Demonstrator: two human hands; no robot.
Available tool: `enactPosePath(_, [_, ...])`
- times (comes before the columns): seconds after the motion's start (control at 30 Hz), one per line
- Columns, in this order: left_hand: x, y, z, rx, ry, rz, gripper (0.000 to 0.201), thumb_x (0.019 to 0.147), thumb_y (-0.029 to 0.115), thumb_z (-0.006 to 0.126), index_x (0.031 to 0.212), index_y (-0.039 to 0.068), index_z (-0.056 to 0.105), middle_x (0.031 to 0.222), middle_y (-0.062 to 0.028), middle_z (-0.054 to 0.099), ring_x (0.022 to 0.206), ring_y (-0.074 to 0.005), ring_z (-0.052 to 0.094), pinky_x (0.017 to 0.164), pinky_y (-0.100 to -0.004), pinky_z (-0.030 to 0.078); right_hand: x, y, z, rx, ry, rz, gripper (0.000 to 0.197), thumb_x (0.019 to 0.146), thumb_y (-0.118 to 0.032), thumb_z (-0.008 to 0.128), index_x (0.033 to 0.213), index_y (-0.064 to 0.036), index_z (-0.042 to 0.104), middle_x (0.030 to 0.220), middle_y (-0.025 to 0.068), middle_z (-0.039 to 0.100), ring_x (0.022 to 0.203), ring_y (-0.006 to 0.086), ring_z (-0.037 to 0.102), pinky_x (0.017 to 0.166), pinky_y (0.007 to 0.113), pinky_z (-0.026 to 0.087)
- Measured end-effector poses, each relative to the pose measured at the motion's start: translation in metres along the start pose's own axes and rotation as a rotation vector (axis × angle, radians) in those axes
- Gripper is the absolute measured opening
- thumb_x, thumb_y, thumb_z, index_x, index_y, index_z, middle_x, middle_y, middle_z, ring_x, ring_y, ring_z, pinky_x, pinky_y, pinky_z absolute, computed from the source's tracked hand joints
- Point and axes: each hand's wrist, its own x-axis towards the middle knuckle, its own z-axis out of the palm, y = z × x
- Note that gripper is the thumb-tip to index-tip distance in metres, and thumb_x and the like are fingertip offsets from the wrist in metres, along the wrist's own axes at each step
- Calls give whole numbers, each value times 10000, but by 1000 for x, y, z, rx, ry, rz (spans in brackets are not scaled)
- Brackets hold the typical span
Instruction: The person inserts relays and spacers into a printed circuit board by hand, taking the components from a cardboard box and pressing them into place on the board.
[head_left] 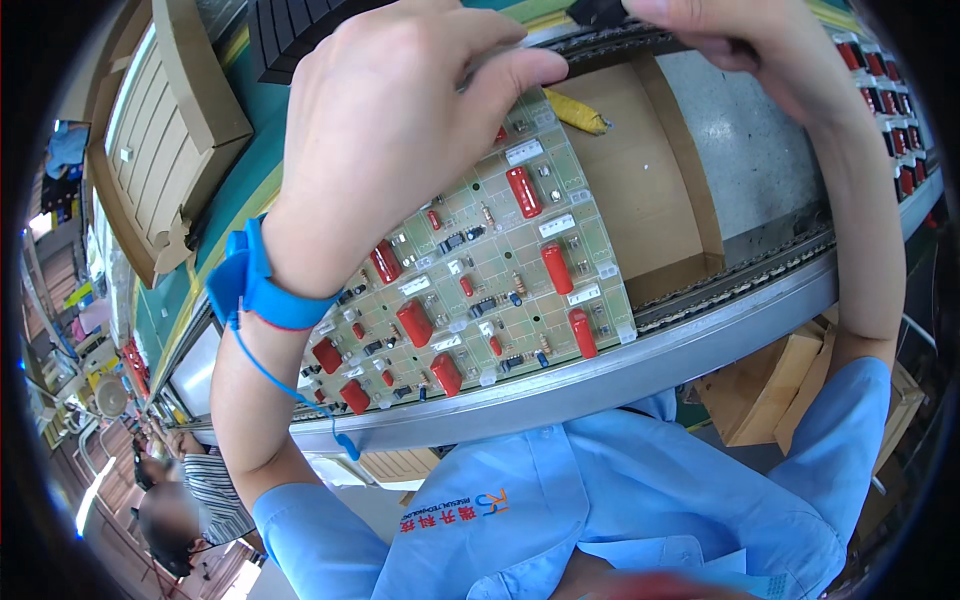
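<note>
Panel of circuit boards [525, 240] lies mid-view on the line, green, populated with red cylindrical parts [523, 192], white connectors [523, 152] and smaller bits. Lower edge sits along the silver rail [640, 365] at 6 o'clock.

Left hand [410, 105] at 11 o'clock, above the panel, covering part of its upper side. Thumb and index stretch toward 2 o'clock with a gap between their tips; other fingers bent under, hidden, so can't tell if they grasp anything. Blue wristband [288, 300] on that wrist, its cord [270, 365] trailing toward 5 o'clock.

Right hand [735, 40] at 1 to 2 o'clock, cut by the top border. Fingers bent, tips right beside a black piece [597, 12]; can't tell whether it's gripped.

Cardboard tray [640, 210] just beside the panel at 2 o'clock, yellow item [577, 110] at its near-panel side. Black ribbed stack [300, 35] at 11, open carton [180, 140] at 10, rows of red-and-black components [885, 100] at 2, another carton [760, 390] at 4. Co-worker in striped top [215, 490], 8 o'clock, well apart.
</note>
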Motion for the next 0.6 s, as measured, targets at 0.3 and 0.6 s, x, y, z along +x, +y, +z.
enactPosePath(0.3, [-41, -9, -26, -1139, -85, -485, 313, 971, 201, 509, 1203, -8, 515, 1000, -61, 571, 745, -89, 551, 685, -193, 431, -17, -11, 41, -483, 21, -196, 247, 797, -39, 716, 1032, -9, 647, 920, 57, 677, 824, 108, 617, 722, 244, 496])
enactPosePath(0.6, [-63, -20, -32, -1164, -58, -571, 303, 967, 288, 551, 1070, 9, 607, 739, -7, 552, 493, -26, 422, 458, -161, 308, -13, 17, 52, -939, 62, -586, 286, 749, 28, 695, 1020, -56, 657, 971, 61, 650, 808, 171, 633, 660, 264, 511])
